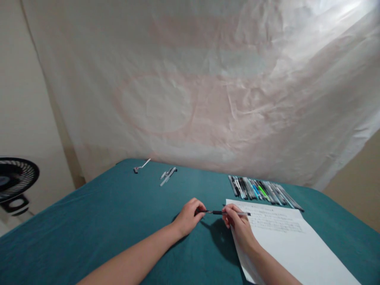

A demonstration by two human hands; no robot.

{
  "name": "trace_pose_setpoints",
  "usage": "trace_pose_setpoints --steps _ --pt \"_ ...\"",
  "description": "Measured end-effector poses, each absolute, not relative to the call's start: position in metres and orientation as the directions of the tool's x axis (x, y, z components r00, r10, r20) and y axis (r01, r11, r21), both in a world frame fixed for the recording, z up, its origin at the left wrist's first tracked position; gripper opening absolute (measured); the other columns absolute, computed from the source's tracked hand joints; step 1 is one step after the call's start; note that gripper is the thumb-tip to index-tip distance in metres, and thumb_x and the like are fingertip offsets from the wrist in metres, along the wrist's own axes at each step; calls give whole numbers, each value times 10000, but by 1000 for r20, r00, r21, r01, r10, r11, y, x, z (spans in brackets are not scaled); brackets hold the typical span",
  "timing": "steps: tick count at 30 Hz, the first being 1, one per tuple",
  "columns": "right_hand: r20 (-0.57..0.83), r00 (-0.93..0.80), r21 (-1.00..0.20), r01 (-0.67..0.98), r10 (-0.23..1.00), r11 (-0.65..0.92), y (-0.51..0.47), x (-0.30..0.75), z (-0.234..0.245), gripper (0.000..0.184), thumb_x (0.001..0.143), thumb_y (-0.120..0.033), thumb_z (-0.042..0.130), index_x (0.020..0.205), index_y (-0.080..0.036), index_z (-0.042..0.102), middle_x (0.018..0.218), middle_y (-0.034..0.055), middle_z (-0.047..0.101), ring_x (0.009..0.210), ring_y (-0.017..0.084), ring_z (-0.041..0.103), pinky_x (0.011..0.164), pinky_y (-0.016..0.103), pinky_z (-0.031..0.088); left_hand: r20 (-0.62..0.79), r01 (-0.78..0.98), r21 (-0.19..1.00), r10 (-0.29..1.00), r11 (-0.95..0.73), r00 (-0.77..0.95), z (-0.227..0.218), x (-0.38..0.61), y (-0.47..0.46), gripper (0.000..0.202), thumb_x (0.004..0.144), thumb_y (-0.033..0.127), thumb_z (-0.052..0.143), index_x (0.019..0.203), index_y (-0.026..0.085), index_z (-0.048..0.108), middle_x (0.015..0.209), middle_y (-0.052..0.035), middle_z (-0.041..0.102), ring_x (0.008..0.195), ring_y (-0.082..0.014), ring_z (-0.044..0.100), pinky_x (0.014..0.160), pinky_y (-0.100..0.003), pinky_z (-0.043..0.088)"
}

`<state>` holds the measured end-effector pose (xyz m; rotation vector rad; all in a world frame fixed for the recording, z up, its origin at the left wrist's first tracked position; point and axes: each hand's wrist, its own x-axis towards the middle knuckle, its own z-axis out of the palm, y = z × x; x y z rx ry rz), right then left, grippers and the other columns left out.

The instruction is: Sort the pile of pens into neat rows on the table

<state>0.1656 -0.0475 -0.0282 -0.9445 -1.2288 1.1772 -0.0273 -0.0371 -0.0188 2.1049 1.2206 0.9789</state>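
Observation:
My right hand point(237, 221) pinches a pen point(218, 212) with a black grip and a clear barrel, held nearly level above the left edge of a large white sheet of paper point(285, 249). The pen's tip points left, towards my other hand. There my left hand point(190, 215) is closed, low over the cloth, its thumb and fingers around a small dark piece point(197, 211) that looks like a pen cap and is mostly hidden. Rows of handwriting cover the upper part of the sheet.
A row of several pens and markers point(261, 190), one bright green, lies beyond the paper. Several more pens point(168, 176) lie at the back, left of centre. Farther left sits a small dark object point(136, 170) with a white strip. A black fan point(18, 182) stands beside the green-clothed table point(103, 213).

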Motion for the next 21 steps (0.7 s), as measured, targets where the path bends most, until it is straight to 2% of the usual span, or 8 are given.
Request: trace_pose_setpoints --steps 7,21 --pt "211 -22 -972 -109 977 208 -45 163 -32 257 781 -416 493 718 -172 543 529 -27 463 441 85 389 406 200 286 330 513 712 873 -480 359 -21 -28 -36 101 744 185 517 833 179 563 832 -17 516 735 -119 484 664 -228 392" --pt "214 -145 -961 145 966 235 -49 164 -26 285 783 -446 483 753 -172 558 594 9 575 454 95 457 411 205 333 332 459 712 830 -532 448 -7 -27 -42 114 769 192 494 846 184 578 844 -23 539 808 -124 497 698 -224 396"
